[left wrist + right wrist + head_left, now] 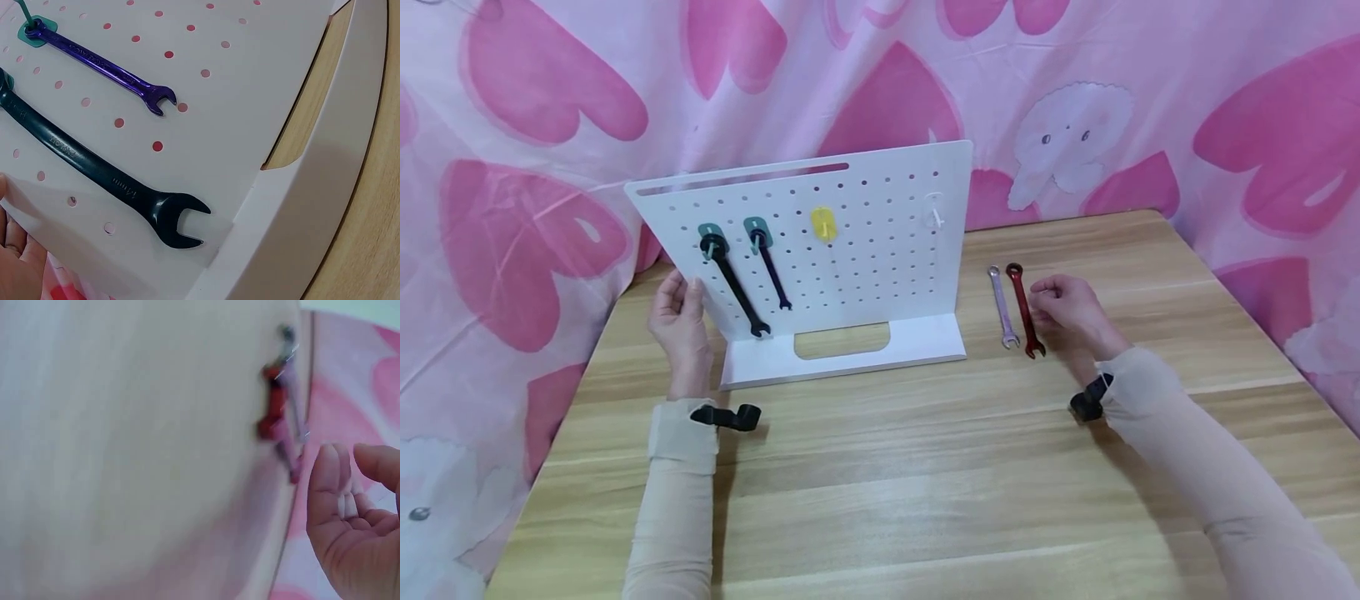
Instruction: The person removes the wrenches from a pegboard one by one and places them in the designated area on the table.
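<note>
So the left hand (pixel 681 321) has the left edge of the white pegboard (pixel 868 258), thumb at the front and fingers round behind, far as I can tell, since the left wrist cam only catches a sliver of it. The right hand (pixel 1067 310) isn't holding anything: fingers loosely bent, just to the right of the red wrench (pixel 1025 310), which lies on the wooden table (pixel 887 483) alongside a light purple wrench (pixel 1003 307).

From the head view you'd think the right thumb and fingertips nearly meet, but the right wrist view shows a clear gap between them. That cam's pretty blurry on the two wrenches, though.

On the board, a big dark wrench (pixel 735 286) and a smaller one (pixel 772 271) hang from green hooks. Left wrist view shows the small one is violet, with lettering on both. Only the head view gets the yellow hook (pixel 823 224) and the clear hook (pixel 934 212).
</note>
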Available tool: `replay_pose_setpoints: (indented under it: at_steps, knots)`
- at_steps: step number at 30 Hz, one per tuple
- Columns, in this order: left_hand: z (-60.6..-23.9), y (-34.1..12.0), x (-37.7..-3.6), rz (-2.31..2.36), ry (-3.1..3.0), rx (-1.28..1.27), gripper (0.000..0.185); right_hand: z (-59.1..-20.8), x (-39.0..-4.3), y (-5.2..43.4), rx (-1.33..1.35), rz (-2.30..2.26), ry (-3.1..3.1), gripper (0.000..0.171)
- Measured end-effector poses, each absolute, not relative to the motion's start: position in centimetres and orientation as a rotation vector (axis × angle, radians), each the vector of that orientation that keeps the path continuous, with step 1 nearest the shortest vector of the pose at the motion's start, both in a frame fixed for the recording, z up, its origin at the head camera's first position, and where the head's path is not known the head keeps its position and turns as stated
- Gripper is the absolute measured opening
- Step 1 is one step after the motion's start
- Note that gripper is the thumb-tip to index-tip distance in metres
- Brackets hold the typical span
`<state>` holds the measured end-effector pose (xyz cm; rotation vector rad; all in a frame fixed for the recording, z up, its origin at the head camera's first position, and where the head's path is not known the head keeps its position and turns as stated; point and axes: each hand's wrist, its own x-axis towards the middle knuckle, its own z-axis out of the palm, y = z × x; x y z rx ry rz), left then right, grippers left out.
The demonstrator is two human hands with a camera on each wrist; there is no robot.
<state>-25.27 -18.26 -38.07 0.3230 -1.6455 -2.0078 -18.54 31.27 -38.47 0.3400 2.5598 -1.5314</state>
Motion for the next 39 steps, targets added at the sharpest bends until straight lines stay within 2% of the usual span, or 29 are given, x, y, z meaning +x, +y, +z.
replay_pose_setpoints:
  at_steps: [18,39]
  knots:
    - [-37.8,-18.1,-25.6,-2.03,-1.619,0.26,0.031,-35.8,-18.3,21.3,0.035,-2.127,2.524,0.029]
    - [-38.1,-18.5,-25.6,-2.068,-1.594,0.282,0.028,-35.8,-19.8,8.9,-0.173,-2.338,2.278,0.022]
